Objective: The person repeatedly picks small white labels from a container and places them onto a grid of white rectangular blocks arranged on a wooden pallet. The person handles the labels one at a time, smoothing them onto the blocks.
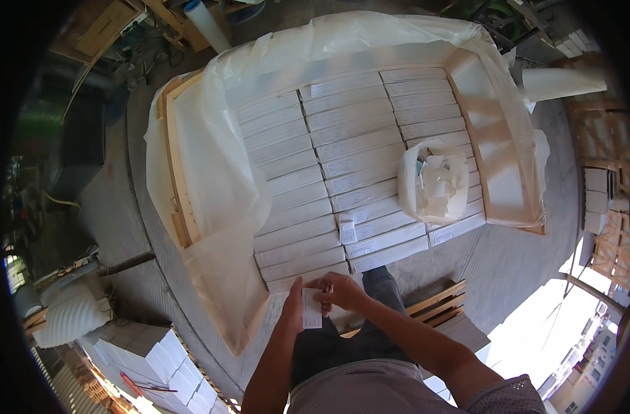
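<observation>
A small white label (312, 312) with printed lines is in front of my body. My left hand (291, 308) grips it along its left side. At its upper right edge my right hand (340, 290) has its fingers curled and pinched. Just beyond my hands is a crate packed with rows of white flat boxes (294, 200), several of them bearing printed labels. Lying on the boxes is a small stack of white labels (346, 228). To its right, a round translucent plastic bag (406, 183) holds crumpled paper scraps.
Translucent plastic sheeting (225, 145) drapes over the crate's wooden walls (179, 165). Wooden slats (435, 303) lie low at my right. White boxes (170, 366) are stacked at the lower left, near a white foam roll (70, 321). A white roll (563, 84) stands beyond the crate's right side.
</observation>
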Tool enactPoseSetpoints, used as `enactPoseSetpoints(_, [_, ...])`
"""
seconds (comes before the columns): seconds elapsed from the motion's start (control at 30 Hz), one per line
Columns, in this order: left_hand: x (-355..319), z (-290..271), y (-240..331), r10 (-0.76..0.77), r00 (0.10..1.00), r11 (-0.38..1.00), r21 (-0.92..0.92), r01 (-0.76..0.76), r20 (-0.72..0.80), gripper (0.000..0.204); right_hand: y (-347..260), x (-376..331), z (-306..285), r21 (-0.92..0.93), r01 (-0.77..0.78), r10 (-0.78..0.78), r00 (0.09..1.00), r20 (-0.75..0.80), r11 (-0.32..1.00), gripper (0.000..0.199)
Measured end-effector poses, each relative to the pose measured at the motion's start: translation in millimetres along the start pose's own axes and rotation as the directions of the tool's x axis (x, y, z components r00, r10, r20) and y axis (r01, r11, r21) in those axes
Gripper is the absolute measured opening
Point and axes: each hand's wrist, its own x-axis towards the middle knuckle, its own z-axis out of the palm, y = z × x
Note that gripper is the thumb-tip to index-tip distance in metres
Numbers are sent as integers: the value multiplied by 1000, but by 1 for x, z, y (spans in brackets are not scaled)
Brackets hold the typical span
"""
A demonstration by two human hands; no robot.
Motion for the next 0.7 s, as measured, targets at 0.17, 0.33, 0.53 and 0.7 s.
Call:
enactPoseSetpoints(0.17, [-30,66,0,-32,994,998,48,27,105,74,-27,-52,-29,57,3,0,999,-40,998,28])
enactPoseSetpoints(0.33, [-60,131,-3,-37,993,996,88,27,113,74,-57,-99,-57,62,49,-47,998,-38,997,26])
enactPoseSetpoints(0.53, [-68,149,-17,-8,982,968,247,-40,190,60,-60,-137,-71,-245,329,-373,914,-160,912,24])
enactPoseSetpoints(0.7, [-70,169,-29,61,994,968,236,-81,91,55,-85,-170,-72,-465,326,-493,817,-300,823,26])
